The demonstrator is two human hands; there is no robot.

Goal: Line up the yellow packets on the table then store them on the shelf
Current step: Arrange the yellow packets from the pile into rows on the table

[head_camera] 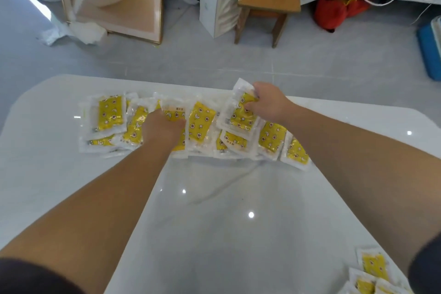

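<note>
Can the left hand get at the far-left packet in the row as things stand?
Likely yes. The far-left packet lies on top at the row's end, uncovered. The left hand rests on a mid-row packet a short way along the same row, and nothing stands between them.

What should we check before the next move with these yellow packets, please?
1. Right hand holding the tilted packet: ok, fingers curl round its upper part.
2. Left hand on the middle packet: cannot tell whether it grips or only presses, as the fingers are hidden.
3. Row of packets lined up: not ok, they overlap and lie at differing angles.
4. All packets gathered: not ok, spare packets lie apart at the near right corner of the table.
5. Shelf ready: cannot tell, no shelf is in view.
</note>
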